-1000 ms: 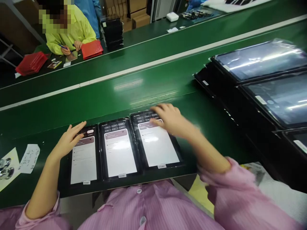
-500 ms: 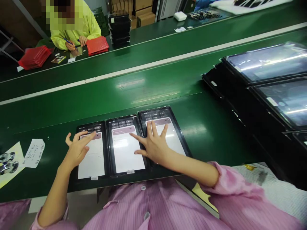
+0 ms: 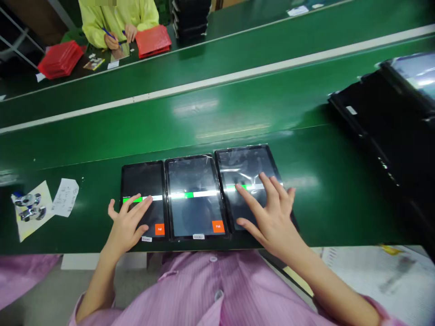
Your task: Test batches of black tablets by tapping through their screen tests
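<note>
Three tablets lie side by side on the green bench, each with a dark screen crossed by a white band with a green part. Over the left tablet (image 3: 142, 179), my left hand (image 3: 127, 226) has its fingers spread, one fingertip at the band. The middle tablet (image 3: 193, 179) has no hand on it and shows an orange "Fail" box near its lower right corner. My right hand (image 3: 275, 217) is open above the right tablet (image 3: 241, 165), index fingertip at the green part of its band. That hand covers the tablet's lower right area.
Black-framed tablets are stacked (image 3: 377, 122) at the right. A handwritten paper slip (image 3: 66, 197) and shiny round metal parts (image 3: 32, 206) on yellowish paper lie left. Across the bench, a person in a yellow jacket (image 3: 118, 18) holds a pen beside red packets (image 3: 152, 40).
The tablet screens have switched from white pages to dark ones with a white and green band. My right hand has moved right, off the middle tablet's edge. The view has shifted.
</note>
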The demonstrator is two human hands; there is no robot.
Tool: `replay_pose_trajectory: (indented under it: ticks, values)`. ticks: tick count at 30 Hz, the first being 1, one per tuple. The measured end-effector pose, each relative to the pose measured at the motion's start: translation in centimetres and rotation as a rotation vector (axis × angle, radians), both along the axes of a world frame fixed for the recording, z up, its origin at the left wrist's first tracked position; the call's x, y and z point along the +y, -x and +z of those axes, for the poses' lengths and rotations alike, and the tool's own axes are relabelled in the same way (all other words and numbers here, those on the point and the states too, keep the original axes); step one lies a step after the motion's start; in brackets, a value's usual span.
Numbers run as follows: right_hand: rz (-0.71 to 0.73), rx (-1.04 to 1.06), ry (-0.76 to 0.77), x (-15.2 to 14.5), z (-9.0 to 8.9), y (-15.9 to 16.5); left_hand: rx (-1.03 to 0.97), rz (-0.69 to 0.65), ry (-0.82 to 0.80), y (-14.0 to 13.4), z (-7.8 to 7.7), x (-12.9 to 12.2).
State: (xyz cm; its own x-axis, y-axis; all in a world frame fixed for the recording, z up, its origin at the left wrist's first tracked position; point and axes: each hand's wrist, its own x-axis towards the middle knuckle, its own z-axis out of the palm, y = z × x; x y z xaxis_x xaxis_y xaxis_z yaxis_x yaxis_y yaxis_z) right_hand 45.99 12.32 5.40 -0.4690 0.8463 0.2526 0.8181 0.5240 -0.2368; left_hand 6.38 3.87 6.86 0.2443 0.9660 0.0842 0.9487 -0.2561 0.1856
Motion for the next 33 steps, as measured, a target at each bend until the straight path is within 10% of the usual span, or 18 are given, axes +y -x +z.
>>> replay_pose_trajectory:
  ticks: [7,19,27,33]
  values:
    - [0.018,-0.014,0.047,0.1,-0.8,1.6,0.02,0.109,-0.006,1.7,1.0,2.4]
    - [0.021,-0.116,0.058,0.9,0.0,3.5,0.083,0.005,0.33,1.1,1.2,15.9]
    - [-0.348,-0.085,0.041,1.2,-1.4,-5.1,0.149,0.055,0.318,1.7,1.5,16.1]
    - [-0.317,0.021,0.099,1.8,-2.2,-7.3,0.2,0.11,0.232,-0.4,1.7,14.3]
